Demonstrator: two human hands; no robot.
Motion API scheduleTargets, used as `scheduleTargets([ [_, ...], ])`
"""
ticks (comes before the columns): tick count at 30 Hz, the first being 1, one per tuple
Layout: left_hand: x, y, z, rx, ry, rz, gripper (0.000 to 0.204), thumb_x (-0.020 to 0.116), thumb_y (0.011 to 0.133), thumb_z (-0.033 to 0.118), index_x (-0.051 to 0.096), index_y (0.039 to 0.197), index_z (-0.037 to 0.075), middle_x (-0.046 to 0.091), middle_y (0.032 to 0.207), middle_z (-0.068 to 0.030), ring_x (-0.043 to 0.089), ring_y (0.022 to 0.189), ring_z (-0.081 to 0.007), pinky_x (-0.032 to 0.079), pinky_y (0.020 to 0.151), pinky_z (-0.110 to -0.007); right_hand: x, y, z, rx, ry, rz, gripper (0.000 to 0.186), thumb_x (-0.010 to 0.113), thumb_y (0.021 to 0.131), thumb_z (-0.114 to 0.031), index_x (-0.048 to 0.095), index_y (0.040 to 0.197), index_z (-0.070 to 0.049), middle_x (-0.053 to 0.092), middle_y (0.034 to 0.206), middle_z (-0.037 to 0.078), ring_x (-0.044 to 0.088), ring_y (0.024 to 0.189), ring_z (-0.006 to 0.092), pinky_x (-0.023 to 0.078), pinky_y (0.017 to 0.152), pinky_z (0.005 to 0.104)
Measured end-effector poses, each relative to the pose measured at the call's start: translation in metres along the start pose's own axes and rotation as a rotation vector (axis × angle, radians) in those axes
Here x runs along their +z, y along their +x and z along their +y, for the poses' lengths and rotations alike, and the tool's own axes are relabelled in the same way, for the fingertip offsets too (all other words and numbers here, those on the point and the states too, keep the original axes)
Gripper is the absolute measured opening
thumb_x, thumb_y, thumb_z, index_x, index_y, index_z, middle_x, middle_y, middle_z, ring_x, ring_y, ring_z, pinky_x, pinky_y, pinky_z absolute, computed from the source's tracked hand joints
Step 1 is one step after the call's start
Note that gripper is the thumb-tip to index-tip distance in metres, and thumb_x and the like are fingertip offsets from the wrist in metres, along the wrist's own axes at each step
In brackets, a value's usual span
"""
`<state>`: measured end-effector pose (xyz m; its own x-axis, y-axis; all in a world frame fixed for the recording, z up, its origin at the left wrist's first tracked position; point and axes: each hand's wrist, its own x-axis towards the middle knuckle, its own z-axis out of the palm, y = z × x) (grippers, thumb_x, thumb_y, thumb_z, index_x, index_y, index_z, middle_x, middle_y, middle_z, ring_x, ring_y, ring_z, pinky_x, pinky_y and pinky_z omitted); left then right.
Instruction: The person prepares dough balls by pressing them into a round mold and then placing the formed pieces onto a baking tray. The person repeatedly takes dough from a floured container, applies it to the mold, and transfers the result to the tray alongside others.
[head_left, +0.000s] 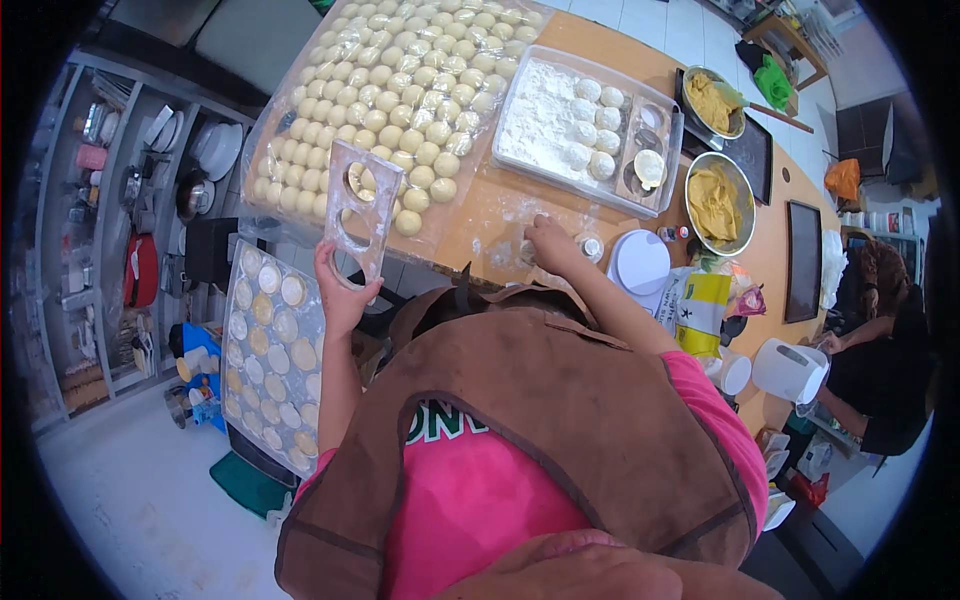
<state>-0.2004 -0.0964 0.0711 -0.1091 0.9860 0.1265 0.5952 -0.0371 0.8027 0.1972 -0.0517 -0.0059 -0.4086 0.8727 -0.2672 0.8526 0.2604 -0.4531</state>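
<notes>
My left hand [342, 290] grips the lower end of a flour-dusted wooden board with round holes [363, 245], holding it tilted up beside the table's near edge. My right hand [549, 244] is down on the floury tabletop, its fingers bent and drawn together. Something small and pale lies under them, too hidden to name. A small round container [590, 248] stands just right of that hand. Beyond it is a clear plastic tray [570, 190] of white flour, with several floured dough balls [602, 165], another holed wooden board [648, 135] and a small round cup [650, 168] inside.
Many dough balls [400, 110] sit under plastic film at the far left. A tray of flat dough rounds [275, 340] stands lower left. Two bowls of yellow filling [716, 205], a white scale [639, 262] and a yellow bag [703, 312] are rightward. Another person [880, 350] holds a white jug [790, 370].
</notes>
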Motion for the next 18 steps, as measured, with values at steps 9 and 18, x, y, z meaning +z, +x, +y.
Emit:
scheduleTargets([
  [9, -0.004, -0.011, -0.008, -0.059, -0.056, 0.064, 0.100, 0.086, 0.050, 0.005, 0.033, 0.136, 0.003, 0.031, 0.146, -0.0193, 0.031, 0.138, -0.0327, 0.022, 0.118, -0.041, -0.011, -0.001, 0.035, 0.092, 0.889, 0.052, 0.024, 0.074, 0.077, -0.008, 0.059, 0.097, -0.006, 0.067, 0.093, 0.011, 0.064, 0.081, 0.0245, 0.050, 0.073, 0.0315],
  [18, -0.018, -0.059, 0.003, -0.161, -0.008, 0.189, 0.101, 0.086, 0.050, 0.005, 0.033, 0.135, 0.004, 0.033, 0.144, -0.0175, 0.034, 0.136, -0.0313, 0.025, 0.116, -0.040, -0.106, 0.099, 0.066, 0.319, 2.128, 0.015, 0.030, 0.063, 0.093, -0.008, 0.053, 0.121, -0.004, 0.062, 0.114, 0.008, 0.063, 0.104, 0.0199, 0.055, 0.092, 0.0408],
])
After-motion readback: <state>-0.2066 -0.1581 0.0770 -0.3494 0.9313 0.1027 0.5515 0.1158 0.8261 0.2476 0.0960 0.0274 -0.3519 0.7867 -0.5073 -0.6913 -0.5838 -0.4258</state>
